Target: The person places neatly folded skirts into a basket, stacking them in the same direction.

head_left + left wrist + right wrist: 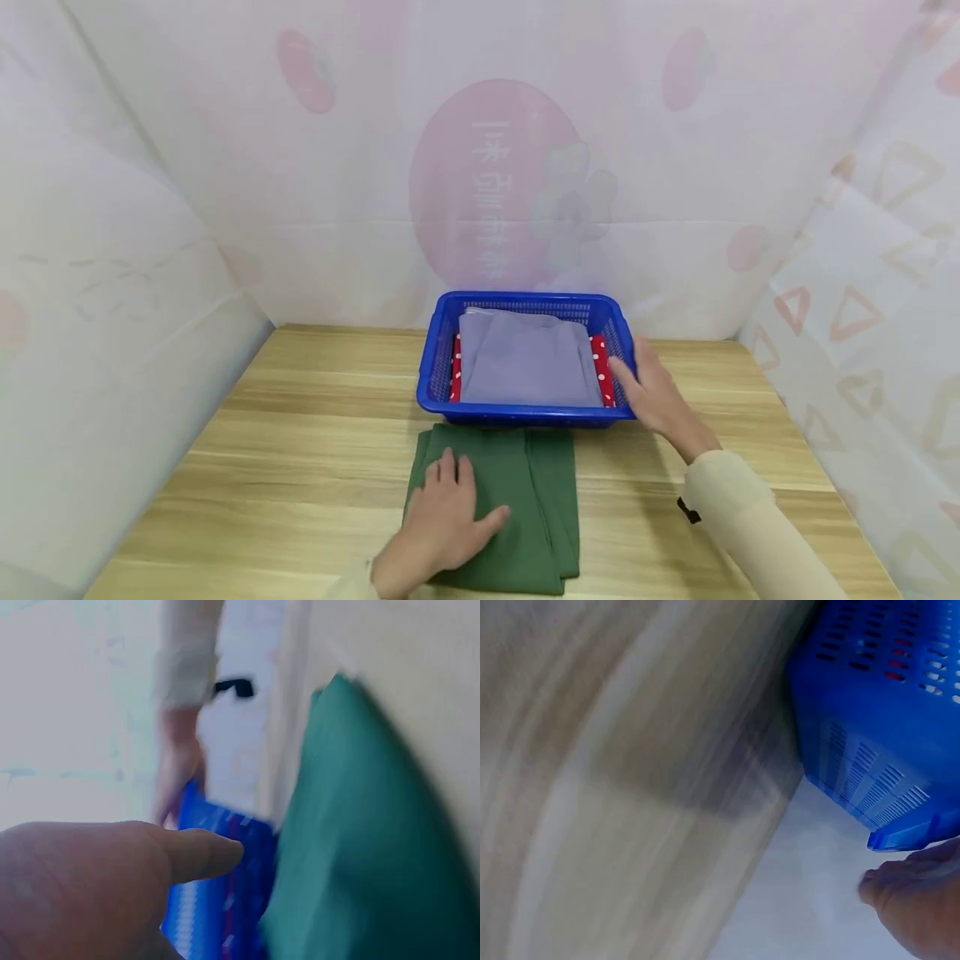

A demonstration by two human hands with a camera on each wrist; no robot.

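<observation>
My left hand (446, 521) lies over a folded green cloth (517, 508) in front of the basket, fingers spread and thumb out to the side. In the left wrist view that green cloth (360, 847) is blurred, beside my thumb (202, 853). At the right end of a blue plastic basket (525, 411), my right hand (660, 400) holds the rim, thumb on the inner side and fingers outside. The right wrist view shows the hand (922, 900) at the rim's flange. Inside the basket, a folded grey-lilac cloth (528, 358) rests on a red cloth with white dots (602, 371).
The basket stands near the back edge of a wood-grain table (300, 433). Pale printed sheets hang behind it (337, 192) and along both sides. A dark strap end (688, 510) sticks out by the right sleeve.
</observation>
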